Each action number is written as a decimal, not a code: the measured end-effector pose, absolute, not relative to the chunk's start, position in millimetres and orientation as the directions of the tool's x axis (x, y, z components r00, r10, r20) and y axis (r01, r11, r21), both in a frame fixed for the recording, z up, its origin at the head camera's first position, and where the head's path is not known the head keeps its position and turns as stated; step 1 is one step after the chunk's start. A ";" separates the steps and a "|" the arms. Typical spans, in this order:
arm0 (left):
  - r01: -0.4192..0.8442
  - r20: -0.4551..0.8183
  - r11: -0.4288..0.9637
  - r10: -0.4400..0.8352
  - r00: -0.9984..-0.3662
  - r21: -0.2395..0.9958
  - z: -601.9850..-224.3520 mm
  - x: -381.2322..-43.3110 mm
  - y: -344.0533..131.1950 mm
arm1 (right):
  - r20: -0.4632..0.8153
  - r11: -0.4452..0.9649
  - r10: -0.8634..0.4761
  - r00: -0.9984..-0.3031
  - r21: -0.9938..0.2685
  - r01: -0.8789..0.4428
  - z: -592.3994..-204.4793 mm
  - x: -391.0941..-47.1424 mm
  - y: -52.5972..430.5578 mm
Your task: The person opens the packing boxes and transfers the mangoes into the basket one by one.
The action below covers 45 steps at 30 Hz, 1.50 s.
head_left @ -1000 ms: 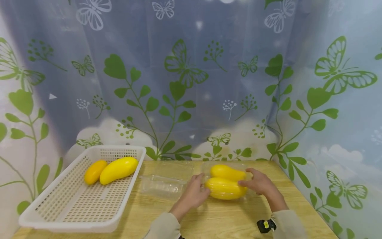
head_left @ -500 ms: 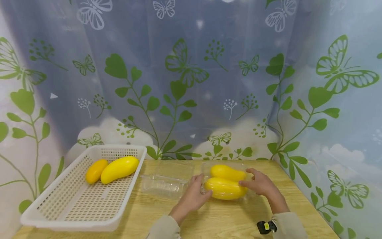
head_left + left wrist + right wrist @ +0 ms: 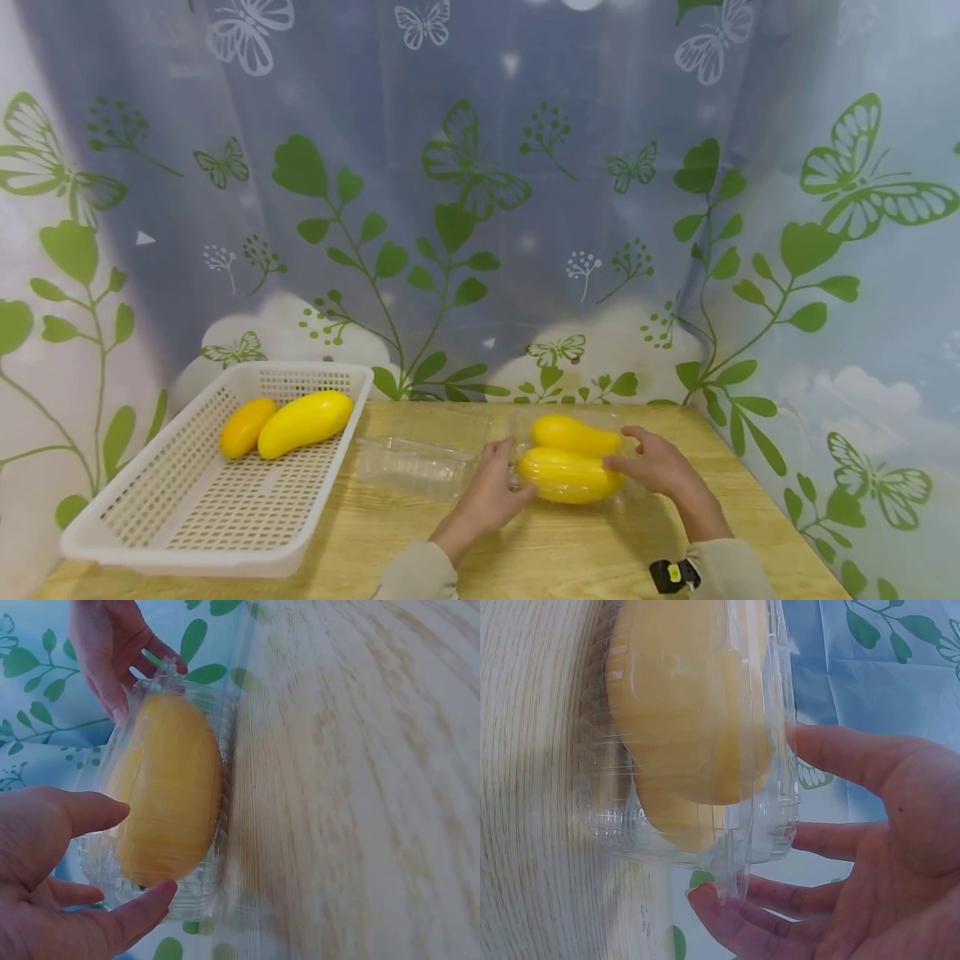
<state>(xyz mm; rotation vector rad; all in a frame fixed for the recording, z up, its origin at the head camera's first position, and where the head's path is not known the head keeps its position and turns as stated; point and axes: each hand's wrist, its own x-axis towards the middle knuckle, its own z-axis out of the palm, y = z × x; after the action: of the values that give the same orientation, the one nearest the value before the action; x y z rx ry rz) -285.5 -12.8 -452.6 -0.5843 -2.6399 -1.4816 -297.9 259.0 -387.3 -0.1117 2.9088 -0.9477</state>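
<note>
A clear plastic clamshell box (image 3: 769, 840) lies on the table with its lid down over two yellow mangoes (image 3: 572, 477), side by side. At its left end my left hand (image 3: 483, 498) spans the box, thumb toward the front and fingers toward the back. In the left wrist view, the left fingertips (image 3: 166, 891) meet the plastic near the lower end. My right hand (image 3: 663, 468) holds the right end, its thumb on the lid. The right wrist view shows the right fingers (image 3: 720, 915) at the protruding edge tab.
A second clear clamshell (image 3: 416, 467) lies spread open left of the hands. Farther left stands a white perforated basket (image 3: 330, 492) holding an orange-yellow mango (image 3: 247, 427) and a longer yellow one (image 3: 306, 425). A patterned curtain (image 3: 480, 250) hangs behind the wooden table (image 3: 540, 558).
The left thumb has shifted slightly right onto the front of the filled box. The right hand and the box stay nearly in place; the head view drifts a little.
</note>
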 end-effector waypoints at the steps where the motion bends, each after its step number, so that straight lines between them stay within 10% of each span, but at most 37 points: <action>1: 0.354 0.234 0.468 0.296 -0.926 0.810 -453.1 -285.3 -13.1 | -0.053 0.809 -0.097 -0.994 -0.586 -0.047 -387.5 -297.9 258.8; 45: 0.308 0.178 0.435 0.314 -0.933 0.846 -451.1 -290.5 -17.6 | -0.019 0.837 -0.190 -0.982 -0.525 -0.152 -381.8 -292.0 263.4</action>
<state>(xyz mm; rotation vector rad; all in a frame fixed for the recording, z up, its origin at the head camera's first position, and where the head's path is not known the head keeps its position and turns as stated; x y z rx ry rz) -290.5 -17.6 -451.1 -0.5782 -2.6663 -1.5706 -292.0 263.4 -381.8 -0.2746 2.9434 -0.8318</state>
